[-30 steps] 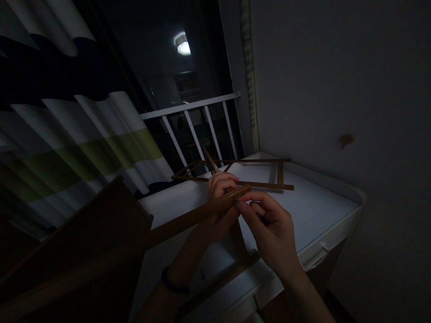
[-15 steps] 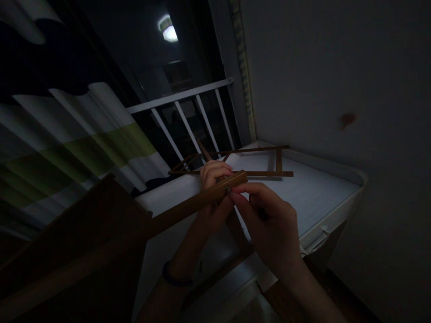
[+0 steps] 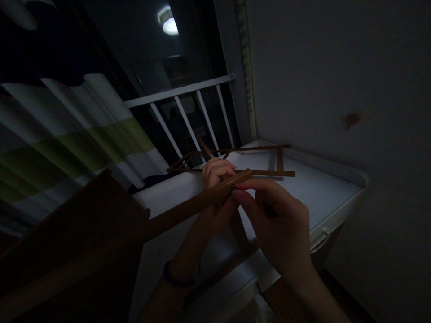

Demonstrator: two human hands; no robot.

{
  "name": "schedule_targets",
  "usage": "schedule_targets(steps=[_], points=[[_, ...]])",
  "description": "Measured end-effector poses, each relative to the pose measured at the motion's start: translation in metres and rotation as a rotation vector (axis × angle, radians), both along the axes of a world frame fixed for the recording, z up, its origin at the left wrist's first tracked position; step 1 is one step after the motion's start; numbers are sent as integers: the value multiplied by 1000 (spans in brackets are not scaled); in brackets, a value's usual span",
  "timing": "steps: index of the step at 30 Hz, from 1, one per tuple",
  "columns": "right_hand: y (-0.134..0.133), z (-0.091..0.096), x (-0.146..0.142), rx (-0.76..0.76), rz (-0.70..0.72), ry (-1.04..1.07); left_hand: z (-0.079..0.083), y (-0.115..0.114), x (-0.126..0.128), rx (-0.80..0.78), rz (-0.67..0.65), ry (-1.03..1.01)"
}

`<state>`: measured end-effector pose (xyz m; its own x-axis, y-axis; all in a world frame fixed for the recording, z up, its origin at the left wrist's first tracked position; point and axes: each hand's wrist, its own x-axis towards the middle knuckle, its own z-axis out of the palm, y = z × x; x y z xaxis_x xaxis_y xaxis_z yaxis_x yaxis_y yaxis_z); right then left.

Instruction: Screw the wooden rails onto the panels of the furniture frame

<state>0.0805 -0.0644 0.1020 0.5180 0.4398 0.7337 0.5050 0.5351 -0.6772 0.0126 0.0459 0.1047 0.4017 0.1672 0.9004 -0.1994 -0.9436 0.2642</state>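
In dim light, my left hand [image 3: 215, 179] is wrapped round the end of a long brown wooden bar [image 3: 188, 206] that runs down-left to a larger wooden panel [image 3: 74, 251]. My right hand [image 3: 272, 220] is pinched at a small metal fitting [image 3: 233, 186] near that bar's tip; I cannot make out what the fingers hold. Behind the hands a thin wooden frame [image 3: 262, 173] lies on a white tabletop [image 3: 323, 193].
A grey wall [image 3: 336, 80] stands to the right. A white railing [image 3: 182, 103] crosses a dark window at the back, with a lamp reflected in it. A striped white and green curtain [image 3: 74, 139] hangs on the left. More wooden bars lie below the hands.
Both hands keep their hold at the bar's tip. The view has shifted slightly, and my right fingers have changed their pinch a little at the fitting.
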Motion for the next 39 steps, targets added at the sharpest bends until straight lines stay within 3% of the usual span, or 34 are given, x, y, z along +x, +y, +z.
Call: schedule_targets(steps=[14, 26, 39], points=[[-1, -2, 0, -20, 36, -8, 5, -1, -3, 13, -4, 44], [2, -2, -6, -9, -267, -277, 4, 7, -2, 80, 49, 69], [-1, -3, -3, -37, -259, -275, 8, 6, -9, 167, 64, 167]])
